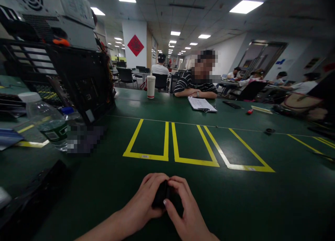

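Note:
Both of my hands meet around a small black object (pixel 160 196) low in the middle of the view, over the green table (pixel 104 199). My left hand (pixel 148 195) wraps it from the left, fingers curled over its far side. From the right, my right hand (pixel 184 202) grips it with bent fingers at the top and the thumb at its near edge. The fingers cover much of the object, and its dark surface shows too little detail to tell its kind.
Yellow tape outlines (pixel 167 143) lie beyond my hands. At left stand a clear bottle (pixel 49 119) and a black computer case (pixel 78 80). A white cup (pixel 150 87) and a clipboard (pixel 201 104) are at the far side, where a person (pixel 195 82) sits. A dark item (pixel 34 195) lies near left.

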A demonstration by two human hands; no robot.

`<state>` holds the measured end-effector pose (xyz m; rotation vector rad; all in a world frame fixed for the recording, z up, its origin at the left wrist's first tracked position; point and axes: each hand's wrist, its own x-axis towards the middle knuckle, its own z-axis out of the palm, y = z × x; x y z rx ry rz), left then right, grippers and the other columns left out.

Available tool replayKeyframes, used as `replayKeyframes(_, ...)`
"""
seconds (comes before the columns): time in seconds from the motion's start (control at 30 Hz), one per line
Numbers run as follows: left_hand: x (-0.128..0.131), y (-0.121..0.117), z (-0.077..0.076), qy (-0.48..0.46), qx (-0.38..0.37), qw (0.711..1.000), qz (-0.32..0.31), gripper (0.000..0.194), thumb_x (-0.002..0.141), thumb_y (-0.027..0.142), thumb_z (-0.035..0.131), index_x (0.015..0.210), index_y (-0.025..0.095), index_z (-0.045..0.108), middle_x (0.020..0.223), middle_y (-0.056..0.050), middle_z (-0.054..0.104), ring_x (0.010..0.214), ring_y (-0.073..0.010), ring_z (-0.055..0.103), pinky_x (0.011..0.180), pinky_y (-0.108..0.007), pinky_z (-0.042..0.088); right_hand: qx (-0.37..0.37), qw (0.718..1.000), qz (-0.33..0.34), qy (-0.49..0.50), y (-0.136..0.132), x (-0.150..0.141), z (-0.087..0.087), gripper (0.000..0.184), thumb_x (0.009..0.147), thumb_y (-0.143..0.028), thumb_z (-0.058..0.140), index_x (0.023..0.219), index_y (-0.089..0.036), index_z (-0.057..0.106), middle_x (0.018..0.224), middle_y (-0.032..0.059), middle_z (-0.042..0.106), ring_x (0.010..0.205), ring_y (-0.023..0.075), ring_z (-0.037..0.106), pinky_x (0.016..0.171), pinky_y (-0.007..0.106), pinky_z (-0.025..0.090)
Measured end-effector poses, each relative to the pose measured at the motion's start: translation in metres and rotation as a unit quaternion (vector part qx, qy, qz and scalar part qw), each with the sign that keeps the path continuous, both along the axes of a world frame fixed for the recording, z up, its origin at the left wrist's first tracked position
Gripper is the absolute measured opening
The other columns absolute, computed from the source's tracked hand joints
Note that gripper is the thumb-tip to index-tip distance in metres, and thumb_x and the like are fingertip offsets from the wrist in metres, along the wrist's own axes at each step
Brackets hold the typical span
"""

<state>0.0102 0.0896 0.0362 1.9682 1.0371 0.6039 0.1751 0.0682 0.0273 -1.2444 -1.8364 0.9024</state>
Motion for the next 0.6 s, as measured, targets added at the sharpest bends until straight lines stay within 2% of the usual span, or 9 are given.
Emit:
replayKeyframes(0.3,-0.0009,-0.0005,0.0016,0.007,0.005,1.000,-0.008,0.062,0.066,0.010,0.061,0.120,0.028,0.035,0.123,-0.004,0.042,0.115,-0.0260,0.034,0.097,-0.046,0.028,0.015,0.997,0.069,-0.031,-0.0027,0.0070,-0.0011,0.029,0.083,-0.018,0.042,0.111,-0.025,0.043,0.115,0.0058,0.047,0.104,0.0173,0.050,0.089,0.033,0.044)
replayKeyframes(0.43,-0.0022,-0.0007,0.0060,0.002,-0.005,1.000,-0.015,0.064,0.065,0.008,0.061,0.120,0.029,0.035,0.123,-0.003,0.041,0.116,-0.0247,0.034,0.097,-0.044,0.029,0.020,0.998,0.050,-0.027,-0.0034,0.0058,-0.0039,0.023,0.081,-0.017,0.044,0.102,-0.026,0.048,0.112,0.0046,0.047,0.103,0.0181,0.051,0.087,0.033,0.045)
replayKeyframes(0.6,-0.0021,-0.0011,0.0074,-0.004,0.014,1.000,-0.015,0.063,0.064,0.007,0.062,0.119,0.028,0.036,0.121,-0.004,0.043,0.114,-0.0257,0.036,0.097,-0.046,0.028,-0.016,1.000,-0.002,0.012,-0.0041,0.0017,-0.0033,0.035,0.075,-0.013,0.050,0.108,-0.024,0.043,0.112,0.0061,0.045,0.102,0.0197,0.050,0.087,0.036,0.045)
